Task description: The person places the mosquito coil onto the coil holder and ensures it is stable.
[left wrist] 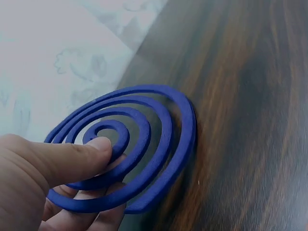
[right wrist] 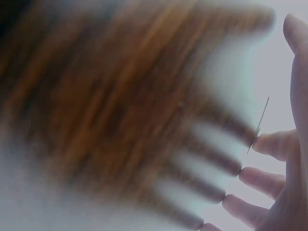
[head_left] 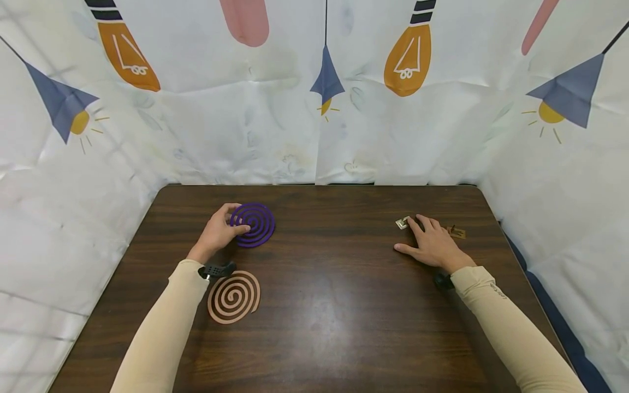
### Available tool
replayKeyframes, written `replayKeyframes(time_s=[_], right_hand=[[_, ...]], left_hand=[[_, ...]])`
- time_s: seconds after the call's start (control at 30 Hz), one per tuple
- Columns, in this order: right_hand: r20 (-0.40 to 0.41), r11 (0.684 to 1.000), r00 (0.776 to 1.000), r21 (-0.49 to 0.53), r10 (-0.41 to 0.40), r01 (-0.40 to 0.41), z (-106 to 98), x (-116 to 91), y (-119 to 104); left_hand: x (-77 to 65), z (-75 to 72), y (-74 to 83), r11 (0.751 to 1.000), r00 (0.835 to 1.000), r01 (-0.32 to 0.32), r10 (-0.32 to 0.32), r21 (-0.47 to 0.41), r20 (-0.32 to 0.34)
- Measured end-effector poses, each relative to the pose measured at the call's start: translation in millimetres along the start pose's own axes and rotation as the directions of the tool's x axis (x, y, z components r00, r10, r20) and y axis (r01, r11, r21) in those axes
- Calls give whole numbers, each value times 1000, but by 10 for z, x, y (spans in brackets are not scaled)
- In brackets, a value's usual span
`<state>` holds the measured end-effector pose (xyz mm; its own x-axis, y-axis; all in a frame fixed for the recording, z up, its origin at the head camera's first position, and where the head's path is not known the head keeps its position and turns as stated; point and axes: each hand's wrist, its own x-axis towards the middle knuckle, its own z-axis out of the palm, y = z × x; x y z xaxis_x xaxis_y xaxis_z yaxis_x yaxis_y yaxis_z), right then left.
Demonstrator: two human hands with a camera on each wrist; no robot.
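Observation:
My left hand (head_left: pixel 216 233) pinches a purple mosquito coil (head_left: pixel 253 224) at the table's left. The thumb lies over the coil's middle in the left wrist view, other fingers underneath, and the coil (left wrist: pixel 166 126) is tilted above the wood. A tan mosquito coil (head_left: pixel 235 296) lies flat just below the left wrist. At the right, my right hand (head_left: pixel 432 245) is spread palm down, fingertips on the table. Its index fingertip touches a small thin metal coil stand (head_left: pixel 402 223), seen edge-on in the right wrist view. A second metal stand (head_left: pixel 457 233) lies partly behind the hand.
The dark wooden table (head_left: pixel 324 273) has rounded far corners. White curtain (head_left: pixel 275 125) with printed bulbs and lamps hangs along its far edge and both sides. Dark blue cloth (head_left: pixel 555 311) shows beyond the right edge.

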<state>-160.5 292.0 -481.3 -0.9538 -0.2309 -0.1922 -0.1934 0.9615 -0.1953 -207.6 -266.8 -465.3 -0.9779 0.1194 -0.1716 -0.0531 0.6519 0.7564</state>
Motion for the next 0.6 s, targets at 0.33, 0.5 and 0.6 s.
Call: replayKeyframes(time_s=[0.33, 0.5, 0.6], right_hand=[[0, 1000, 1000, -11, -9, 9, 9, 2, -36], [-16, 1000, 1000, -23, -10, 10, 45, 17, -61], [-21, 1000, 1000, -24, -10, 10, 62, 28, -92]], left_hand=[[-4, 69, 84, 957, 999, 51, -43, -285, 33], [-12, 83, 141, 929, 996, 89, -74, -360, 56], [-15, 98, 160, 902, 993, 114, -89, -416, 79]])
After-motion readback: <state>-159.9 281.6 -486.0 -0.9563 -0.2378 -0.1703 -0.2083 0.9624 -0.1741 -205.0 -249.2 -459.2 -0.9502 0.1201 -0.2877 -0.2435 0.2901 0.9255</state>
